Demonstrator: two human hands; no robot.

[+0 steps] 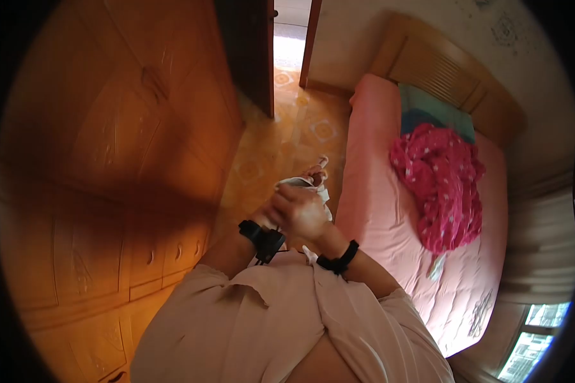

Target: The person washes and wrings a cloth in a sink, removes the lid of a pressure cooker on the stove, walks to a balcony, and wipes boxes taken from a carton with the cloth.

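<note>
My right hand (305, 214) and my left hand (266, 216) are together in front of my chest. Their fingers are curled closed round a bunched cloth (316, 173), white with grey and pinkish-brown parts. The cloth sticks out past the knuckles, and its white edge hangs down beside my right hand. My right hand covers much of the left one, and the fingertips are slightly blurred. A black strap (340, 258) is round my right wrist, and a black device (262, 239) is strapped to my left.
A wooden wardrobe (108, 159) fills the left side. On the right, a bed (377, 210) with pink sheets bears a crumpled bright pink blanket (444, 185) and a green pillow (431, 105). Ahead, a dark door (249, 51) stands open above the patterned floor (313, 127).
</note>
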